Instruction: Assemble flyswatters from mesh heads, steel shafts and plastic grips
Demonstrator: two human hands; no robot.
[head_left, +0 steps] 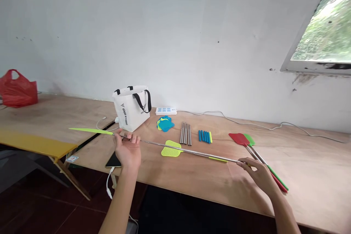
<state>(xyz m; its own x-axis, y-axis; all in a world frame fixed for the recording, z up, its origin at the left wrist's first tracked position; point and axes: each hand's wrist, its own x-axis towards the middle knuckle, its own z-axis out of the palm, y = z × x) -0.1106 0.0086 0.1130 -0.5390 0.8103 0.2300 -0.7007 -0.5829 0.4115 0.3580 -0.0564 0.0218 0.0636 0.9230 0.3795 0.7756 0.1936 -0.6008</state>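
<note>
A long fly swatter with an extended metal rod (pixel 153 143) is stretched between my two hands above the table. Its yellow-green head (pixel 90 130) points left, seen nearly edge-on. My left hand (pixel 127 148) grips the rod just behind that head, palm turned up. At the other end my right hand (pixel 253 172) is closed around the swatter's handle end, which the fingers mostly hide. Beneath the rod a second yellow-green swatter (pixel 171 148) lies on the table. To the right rest a red swatter (pixel 239 139) and a green swatter (pixel 249 139), side by side.
Behind the rod lie blue swatter heads (pixel 166 124), several metal tubes (pixel 185 134) and a row of blue grips (pixel 203 136) with a yellow one. A white bag (pixel 131 109), a power strip (pixel 166 111) and a phone (pixel 113 161) are on the table (pixel 309 175).
</note>
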